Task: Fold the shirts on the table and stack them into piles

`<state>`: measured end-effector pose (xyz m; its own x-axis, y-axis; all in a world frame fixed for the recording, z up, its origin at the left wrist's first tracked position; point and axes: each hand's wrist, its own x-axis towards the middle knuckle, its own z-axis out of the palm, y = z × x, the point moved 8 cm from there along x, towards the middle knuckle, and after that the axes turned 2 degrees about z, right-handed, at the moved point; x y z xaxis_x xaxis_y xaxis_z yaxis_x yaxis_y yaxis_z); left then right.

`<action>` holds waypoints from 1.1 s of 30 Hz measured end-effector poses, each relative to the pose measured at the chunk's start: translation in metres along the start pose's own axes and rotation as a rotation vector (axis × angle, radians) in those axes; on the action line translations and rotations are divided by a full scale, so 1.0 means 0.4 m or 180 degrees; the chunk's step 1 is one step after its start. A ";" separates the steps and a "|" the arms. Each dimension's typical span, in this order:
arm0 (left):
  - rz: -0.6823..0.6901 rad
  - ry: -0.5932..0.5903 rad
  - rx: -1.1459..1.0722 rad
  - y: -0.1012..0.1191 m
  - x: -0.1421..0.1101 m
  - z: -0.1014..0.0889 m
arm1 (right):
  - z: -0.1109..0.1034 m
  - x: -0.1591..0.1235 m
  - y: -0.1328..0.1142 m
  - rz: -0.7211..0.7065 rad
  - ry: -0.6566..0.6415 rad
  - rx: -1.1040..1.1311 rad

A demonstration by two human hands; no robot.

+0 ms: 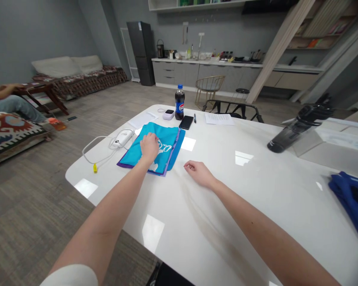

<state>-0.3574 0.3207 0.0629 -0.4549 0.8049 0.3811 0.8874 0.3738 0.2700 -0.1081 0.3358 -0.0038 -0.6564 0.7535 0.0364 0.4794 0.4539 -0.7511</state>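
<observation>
A stack of folded cloth (137, 149) lies on the left part of the white table, bright turquoise with a white print on top and purple and blue layers showing at its edges. My left hand (149, 146) rests on the top piece with its fingers curled under; the fingertips are hidden, so what they hold, if anything, does not show. To the right of the stack, my right hand (198, 172) is on the bare tabletop, fingers curled together and nothing visible in them. A small gap separates it from the cloth.
Behind the stack stand a cola bottle (179, 103), a phone (186, 122) and a small lilac device (168, 114). A white power bank (123, 137) with a cable lies left. At right are a dark tumbler (295, 129), a white box (334, 147) and blue cloth (350, 198).
</observation>
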 end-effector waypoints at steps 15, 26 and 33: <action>0.2755 -0.1863 -0.2454 0.790 -0.525 0.038 | -0.490 -0.350 0.267 0.0915 0.2436 0.0419; 0.1516 -0.1276 -0.0898 0.834 -0.540 0.208 | -0.446 -0.645 0.364 0.0453 0.1520 -0.0650; 0.1806 -0.1536 -0.0311 0.882 -0.415 0.382 | -0.375 -0.640 0.330 0.0435 0.1061 -0.1308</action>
<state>0.0425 0.3894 -0.0402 0.1737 0.9829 0.0613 0.9549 -0.1834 0.2334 0.2107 0.2741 -0.0131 -0.3841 0.8983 0.2136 0.7794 0.4394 -0.4466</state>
